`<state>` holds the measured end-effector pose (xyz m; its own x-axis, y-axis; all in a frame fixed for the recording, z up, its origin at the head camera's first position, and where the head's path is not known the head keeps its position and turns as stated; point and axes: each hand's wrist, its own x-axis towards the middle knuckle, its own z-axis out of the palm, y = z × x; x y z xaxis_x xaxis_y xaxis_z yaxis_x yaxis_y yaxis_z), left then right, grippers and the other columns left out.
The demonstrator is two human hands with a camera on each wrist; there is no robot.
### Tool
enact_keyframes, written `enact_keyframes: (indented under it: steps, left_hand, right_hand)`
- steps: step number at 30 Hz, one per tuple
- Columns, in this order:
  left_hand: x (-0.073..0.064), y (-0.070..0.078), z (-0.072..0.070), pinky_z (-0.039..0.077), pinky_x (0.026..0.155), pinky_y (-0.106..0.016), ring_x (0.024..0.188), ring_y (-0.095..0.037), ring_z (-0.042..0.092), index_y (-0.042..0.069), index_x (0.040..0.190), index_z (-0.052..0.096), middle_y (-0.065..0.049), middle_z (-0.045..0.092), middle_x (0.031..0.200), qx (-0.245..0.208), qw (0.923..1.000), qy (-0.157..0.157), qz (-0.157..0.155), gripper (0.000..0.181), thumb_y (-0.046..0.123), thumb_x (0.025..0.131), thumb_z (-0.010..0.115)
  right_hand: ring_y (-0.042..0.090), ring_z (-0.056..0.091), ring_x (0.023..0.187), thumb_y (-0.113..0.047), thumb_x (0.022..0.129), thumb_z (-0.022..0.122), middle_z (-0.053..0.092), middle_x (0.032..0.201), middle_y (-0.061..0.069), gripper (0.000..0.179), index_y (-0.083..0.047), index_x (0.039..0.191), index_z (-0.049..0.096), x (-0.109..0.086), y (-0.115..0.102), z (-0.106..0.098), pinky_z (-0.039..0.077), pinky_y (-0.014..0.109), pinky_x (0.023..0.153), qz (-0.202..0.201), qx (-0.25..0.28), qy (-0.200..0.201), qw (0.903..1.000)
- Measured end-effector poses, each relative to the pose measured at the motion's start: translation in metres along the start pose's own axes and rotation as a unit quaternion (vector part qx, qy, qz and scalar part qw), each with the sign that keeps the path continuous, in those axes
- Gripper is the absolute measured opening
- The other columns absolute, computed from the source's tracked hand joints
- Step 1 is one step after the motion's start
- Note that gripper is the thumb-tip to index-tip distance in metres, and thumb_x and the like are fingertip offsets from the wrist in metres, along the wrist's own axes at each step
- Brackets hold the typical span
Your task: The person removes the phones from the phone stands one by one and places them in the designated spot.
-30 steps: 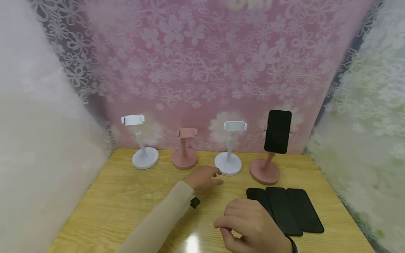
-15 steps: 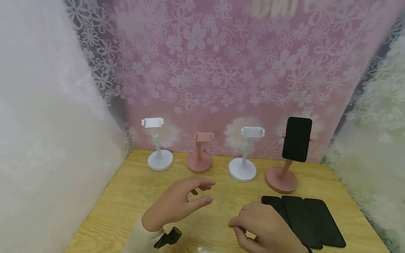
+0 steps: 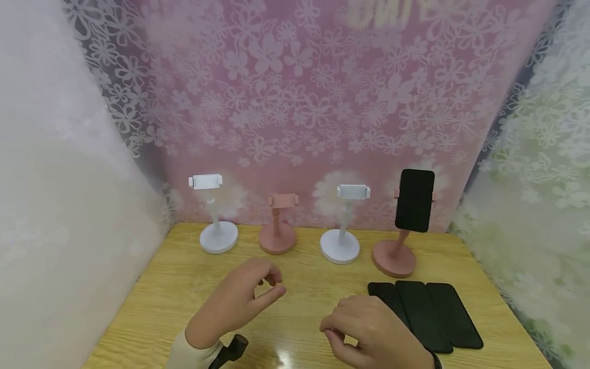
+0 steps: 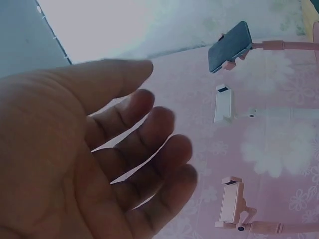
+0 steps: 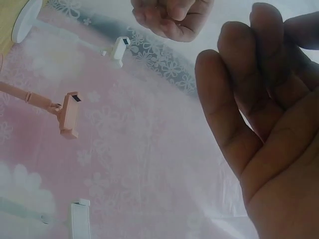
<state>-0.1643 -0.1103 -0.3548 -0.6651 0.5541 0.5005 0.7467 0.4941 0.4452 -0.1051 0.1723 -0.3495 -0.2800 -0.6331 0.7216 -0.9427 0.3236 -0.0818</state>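
My left hand (image 3: 235, 300) hovers over the left front of the table, fingers loosely curved and thumb apart. In the left wrist view its palm (image 4: 45, 144) holds nothing. To the right, my right hand (image 3: 375, 330) hangs loosely bent with nothing in it, just left of three black phones: left phone (image 3: 386, 294), middle phone (image 3: 424, 318), right phone (image 3: 456, 315). It partly covers the left one. Behind stand a white phone stand (image 3: 218, 237), a pink stand (image 3: 277, 239), another white stand (image 3: 339, 247) and a pink stand (image 3: 393, 259) bearing an upright black phone (image 3: 415, 200).
A wood-grain table (image 3: 152, 307) carries everything. Close behind the stands rises a pink flowered backdrop (image 3: 295, 113). Pale curtains flank the table, a left curtain (image 3: 69, 205) and a flowered right curtain (image 3: 534, 205).
My left hand has drawn back from beside the right-hand white stand toward the front left. The right hand stays in nearly the same place. The head view shifted slightly.
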Motion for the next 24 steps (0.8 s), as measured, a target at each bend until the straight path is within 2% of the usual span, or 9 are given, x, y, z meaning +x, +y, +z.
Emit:
enact_keyframes:
  steps: [3, 9, 11, 13, 15, 17, 19, 21, 24]
  left_hand:
    - [-0.002, -0.002, -0.003, 0.052, 0.078, -0.027, 0.091, 0.000, 0.057, 0.025, 0.100, 0.062, 0.019, 0.060, 0.097, 0.003, 0.9999, -0.011, 0.011, 0.012, 0.027, 0.099, 0.074]
    - [-0.003, -0.004, -0.007, 0.052, 0.078, -0.026, 0.091, 0.000, 0.059, 0.027, 0.098, 0.061, 0.020, 0.060, 0.096, 0.007, 0.9994, -0.014, 0.030, 0.013, 0.022, 0.099, 0.073]
    - [-0.003, -0.005, -0.008, 0.052, 0.077, -0.026, 0.090, 0.000, 0.059, 0.027, 0.097, 0.062, 0.020, 0.060, 0.095, 0.009, 0.9997, -0.015, 0.016, 0.013, 0.023, 0.099, 0.073]
    - [-0.001, -0.007, -0.009, 0.051, 0.072, -0.025, 0.082, 0.000, 0.057, 0.027, 0.095, 0.061, 0.019, 0.058, 0.089, 0.007, 0.9996, -0.026, -0.014, 0.013, 0.023, 0.099, 0.073]
    - [0.001, -0.009, -0.010, 0.047, 0.064, -0.024, 0.071, 0.000, 0.052, 0.027, 0.093, 0.061, 0.018, 0.055, 0.080, 0.010, 0.9979, -0.041, -0.050, 0.013, 0.025, 0.100, 0.072]
    - [0.002, -0.016, -0.009, 0.042, 0.058, -0.023, 0.061, 0.000, 0.044, 0.028, 0.092, 0.061, 0.016, 0.050, 0.071, 0.011, 0.9952, -0.055, -0.081, 0.013, 0.028, 0.101, 0.071]
    - [0.004, -0.025, -0.006, 0.038, 0.053, -0.023, 0.055, -0.001, 0.039, 0.028, 0.092, 0.061, 0.014, 0.047, 0.065, 0.010, 0.9928, -0.061, -0.102, 0.013, 0.030, 0.102, 0.070]
    - [0.005, -0.035, -0.002, 0.037, 0.052, -0.023, 0.054, -0.001, 0.037, 0.028, 0.092, 0.062, 0.014, 0.046, 0.064, 0.006, 0.9914, -0.060, -0.116, 0.013, 0.031, 0.102, 0.069]
    - [0.005, -0.047, 0.003, 0.036, 0.053, -0.023, 0.054, -0.001, 0.038, 0.028, 0.091, 0.061, 0.013, 0.047, 0.064, 0.004, 0.9892, -0.057, -0.135, 0.014, 0.030, 0.102, 0.069]
  right_hand:
    - [-0.005, 0.044, 0.066, -0.021, 0.108, 0.054, 0.055, 0.076, -0.016, 0.017, -0.025, 0.098, 0.068, 0.003, -0.001, 0.003, 0.034, 0.005, 0.067, 0.011, 0.004, -0.008, 0.9999]
    - [-0.006, 0.044, 0.067, -0.015, 0.104, 0.060, 0.054, 0.075, -0.018, 0.016, -0.027, 0.096, 0.067, 0.010, -0.005, 0.023, 0.035, 0.005, 0.069, 0.023, 0.034, -0.058, 0.9975]
    - [-0.007, 0.044, 0.067, -0.014, 0.102, 0.062, 0.054, 0.075, -0.018, 0.016, -0.026, 0.096, 0.068, 0.008, -0.005, 0.031, 0.036, 0.004, 0.069, 0.021, 0.040, -0.072, 0.9964]
    - [-0.007, 0.045, 0.068, -0.010, 0.101, 0.064, 0.057, 0.077, -0.018, 0.018, -0.027, 0.095, 0.068, 0.005, -0.002, 0.033, 0.037, 0.005, 0.069, 0.035, 0.048, -0.084, 0.9947]
    - [-0.009, 0.046, 0.068, -0.008, 0.098, 0.066, 0.059, 0.079, -0.019, 0.020, -0.028, 0.095, 0.069, -0.001, 0.007, 0.031, 0.038, 0.005, 0.068, 0.067, 0.043, -0.095, 0.9923]
    - [-0.010, 0.048, 0.069, -0.006, 0.097, 0.069, 0.061, 0.082, -0.021, 0.023, -0.029, 0.096, 0.070, -0.009, 0.021, 0.024, 0.041, 0.007, 0.066, 0.117, 0.027, -0.100, 0.9878]
    - [-0.010, 0.050, 0.069, -0.004, 0.095, 0.070, 0.061, 0.082, -0.022, 0.026, -0.029, 0.095, 0.070, -0.020, 0.043, 0.013, 0.045, 0.012, 0.063, 0.160, -0.008, -0.081, 0.9838]
    - [-0.009, 0.053, 0.068, -0.001, 0.093, 0.070, 0.063, 0.081, -0.019, 0.024, -0.025, 0.094, 0.072, -0.032, 0.069, 0.000, 0.048, 0.017, 0.060, 0.186, -0.058, -0.040, 0.9800]
    - [-0.004, 0.052, 0.062, 0.001, 0.092, 0.069, 0.066, 0.077, -0.012, 0.019, -0.018, 0.092, 0.074, -0.051, 0.108, -0.023, 0.046, 0.020, 0.057, 0.247, -0.119, 0.047, 0.9607]
